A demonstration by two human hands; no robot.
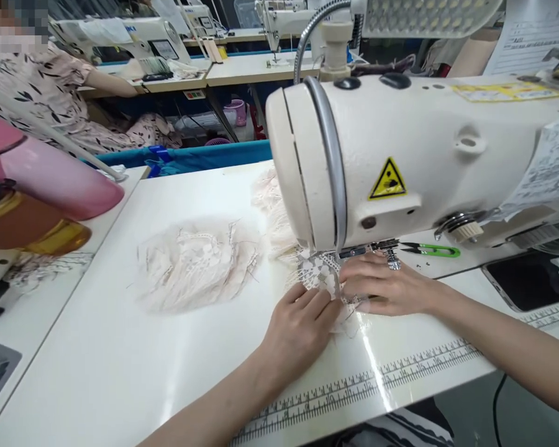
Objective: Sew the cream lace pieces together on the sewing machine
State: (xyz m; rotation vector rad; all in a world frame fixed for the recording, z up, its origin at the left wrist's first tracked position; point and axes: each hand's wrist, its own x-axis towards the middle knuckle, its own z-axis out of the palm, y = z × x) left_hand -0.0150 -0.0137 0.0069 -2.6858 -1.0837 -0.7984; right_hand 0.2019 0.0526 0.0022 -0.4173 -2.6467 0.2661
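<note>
My left hand (298,326) lies on the white table with its fingers pressed down on a small white lace piece (319,273) under the head of the cream sewing machine (400,155). My right hand (384,285) rests beside it, fingers together and flat on the same lace, just in front of the presser foot (394,257). Both hands touch the lace and nearly touch each other. The needle area is partly hidden by the machine head.
A heap of pale lace pieces (198,264) lies to the left on the table (121,360), more behind the machine (272,205). Green thread snips (431,250) lie right of the foot. A pink bottle (51,177) stands at left; a person sits at back left. A ruler strip (354,385) runs along the table's front edge.
</note>
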